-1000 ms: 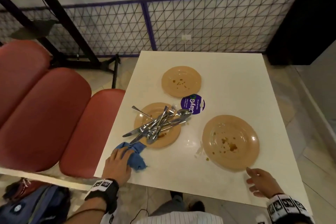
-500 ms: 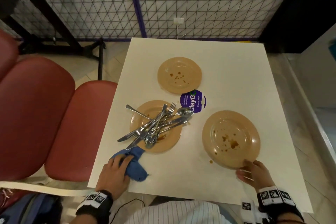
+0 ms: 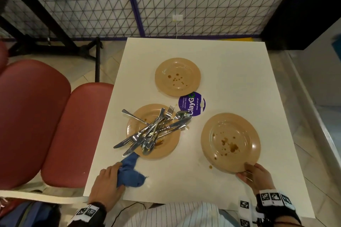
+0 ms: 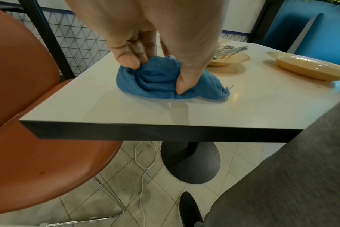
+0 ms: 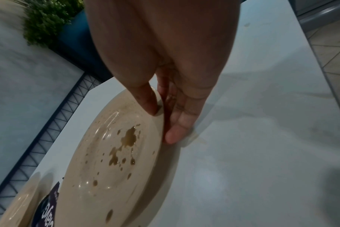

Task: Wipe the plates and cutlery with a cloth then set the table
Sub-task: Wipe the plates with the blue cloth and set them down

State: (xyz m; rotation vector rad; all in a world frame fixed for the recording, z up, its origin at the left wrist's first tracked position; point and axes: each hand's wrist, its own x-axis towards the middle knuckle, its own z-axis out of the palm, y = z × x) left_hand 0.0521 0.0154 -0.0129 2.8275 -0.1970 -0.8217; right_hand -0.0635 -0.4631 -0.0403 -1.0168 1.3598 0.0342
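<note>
Three stained tan plates sit on the white table [image 3: 184,186]. My right hand [image 3: 255,174] pinches the near rim of the right plate [image 3: 230,140] [image 5: 111,153], thumb on top and fingers underneath. My left hand [image 3: 108,182] [image 4: 157,50] grips a crumpled blue cloth [image 3: 131,173] [image 4: 161,79] lying on the table near the front left corner. The left plate [image 3: 166,151] carries a heap of forks, knives and spoons [image 3: 153,131]. The far plate [image 3: 177,77] lies alone.
A round purple sticker [image 3: 192,103] lies between the plates. Red seats [image 3: 60,134] stand close along the table's left side. A metal mesh fence [image 3: 166,2] runs behind the table. A cable [image 4: 144,167] trails on the floor by the table's black base [image 4: 192,162].
My right hand moved forward from the table's front edge and took hold of the right plate's rim. My left hand closed tighter on the cloth. The head view tilted further down.
</note>
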